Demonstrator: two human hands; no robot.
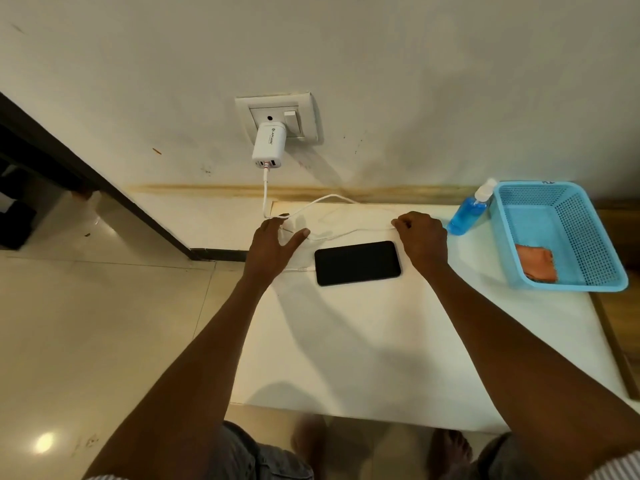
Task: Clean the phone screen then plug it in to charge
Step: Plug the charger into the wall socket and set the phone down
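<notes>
Now my right hand [420, 237] pinched the thin white cable [349, 233]; the flat black phone [357, 263], lying sideways, sat at seven o'clock from those fingers, left hand [273, 242] spread.

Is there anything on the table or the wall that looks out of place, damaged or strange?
Nothing is spilled or broken. The spray bottle leans against the blue basket instead of standing upright. The wall has dark scuffs and a brownish stain line along the table's back edge.
</notes>
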